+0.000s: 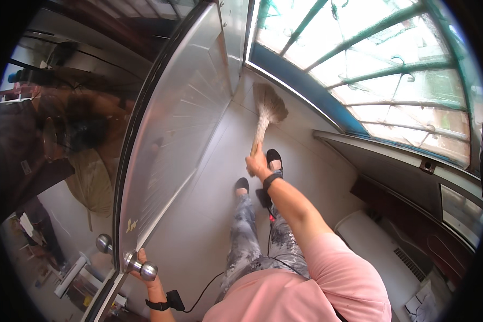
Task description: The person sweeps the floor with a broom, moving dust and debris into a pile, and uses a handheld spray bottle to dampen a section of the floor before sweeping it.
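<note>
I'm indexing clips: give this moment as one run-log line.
left hand: at door edge by knob | right hand: grips broom by handle | bristles: over floor, contact unclear

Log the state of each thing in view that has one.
Broom: held, bristles fanned, blurred
Right hand's grip: closed around broom
Door: open
Doorknob: cannot tell if turned
Left hand's grip: at door's edge, partly hidden
Shoes: worn
Wrist straps: wrapped on
Window bars: in place
</note>
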{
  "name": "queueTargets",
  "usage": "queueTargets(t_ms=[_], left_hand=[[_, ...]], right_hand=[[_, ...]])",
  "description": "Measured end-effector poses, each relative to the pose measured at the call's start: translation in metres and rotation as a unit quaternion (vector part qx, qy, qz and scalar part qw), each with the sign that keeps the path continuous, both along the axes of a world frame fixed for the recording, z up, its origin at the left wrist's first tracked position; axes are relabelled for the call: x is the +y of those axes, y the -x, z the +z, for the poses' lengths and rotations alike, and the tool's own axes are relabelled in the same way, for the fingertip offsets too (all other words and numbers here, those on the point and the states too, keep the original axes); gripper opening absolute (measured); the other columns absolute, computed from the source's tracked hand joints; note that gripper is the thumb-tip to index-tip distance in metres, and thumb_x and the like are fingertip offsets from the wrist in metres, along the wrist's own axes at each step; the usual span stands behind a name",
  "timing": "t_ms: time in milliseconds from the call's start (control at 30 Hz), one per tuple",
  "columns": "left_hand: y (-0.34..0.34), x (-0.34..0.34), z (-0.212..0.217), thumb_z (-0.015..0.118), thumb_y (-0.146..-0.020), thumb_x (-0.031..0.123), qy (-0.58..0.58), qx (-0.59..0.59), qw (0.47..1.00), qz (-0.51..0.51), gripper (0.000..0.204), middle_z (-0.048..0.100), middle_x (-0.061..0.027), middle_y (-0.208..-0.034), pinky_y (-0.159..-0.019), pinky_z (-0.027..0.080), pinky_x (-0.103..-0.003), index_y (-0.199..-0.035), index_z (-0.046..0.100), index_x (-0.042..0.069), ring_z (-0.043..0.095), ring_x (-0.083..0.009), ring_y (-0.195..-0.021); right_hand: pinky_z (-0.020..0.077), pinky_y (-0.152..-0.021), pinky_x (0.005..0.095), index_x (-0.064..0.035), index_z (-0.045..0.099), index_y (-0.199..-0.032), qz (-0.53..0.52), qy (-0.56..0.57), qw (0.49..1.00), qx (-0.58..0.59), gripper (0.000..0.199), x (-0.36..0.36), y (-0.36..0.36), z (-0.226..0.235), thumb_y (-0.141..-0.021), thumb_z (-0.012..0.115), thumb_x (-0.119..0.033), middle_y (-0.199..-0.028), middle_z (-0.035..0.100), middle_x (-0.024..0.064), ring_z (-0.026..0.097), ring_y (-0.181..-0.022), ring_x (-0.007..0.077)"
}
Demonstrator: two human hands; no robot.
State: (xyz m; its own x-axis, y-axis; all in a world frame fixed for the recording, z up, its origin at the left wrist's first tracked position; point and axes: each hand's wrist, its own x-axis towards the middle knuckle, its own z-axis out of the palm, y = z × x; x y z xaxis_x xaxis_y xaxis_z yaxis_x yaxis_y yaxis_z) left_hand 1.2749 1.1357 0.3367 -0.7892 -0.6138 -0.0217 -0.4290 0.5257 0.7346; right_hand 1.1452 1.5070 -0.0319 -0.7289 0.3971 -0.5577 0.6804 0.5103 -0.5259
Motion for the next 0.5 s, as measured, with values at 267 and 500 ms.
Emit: queueTargets(t_ms=[267,500], left_hand=[[-0.012,-0.007,-0.004,0.069,-0.084,0.007,0.005,-0.003,0.999,0.039,0.017,0.055,-0.0009,-0.092,-0.079,0.042,-0.031,-0.094,0.056,0.003,0.050,-0.0134,-0.084],[-0.015,-0.014,0.009,0.070,-0.084,0.009,0.023,-0.033,0.999,0.002,0.019,0.055,-0.0016,-0.092,-0.080,0.042,-0.033,-0.095,0.056,0.003,0.050,-0.0147,-0.084]], right_hand=[[0.0512,-0.050,0.0396,-0.0247,0.005,-0.152,-0.057,0.108,0.993,0.001,0.097,0.006,0.020,0.043,-0.075,0.057,0.000,-0.081,0.062,0.0172,0.061,-0.055,0.0263],[0.0457,-0.039,0.0347,-0.0158,0.028,-0.145,-0.144,0.263,0.954,0.001,0.076,0.025,0.116,0.079,-0.077,0.056,0.002,-0.067,0.056,0.0100,0.053,-0.048,0.0179]])
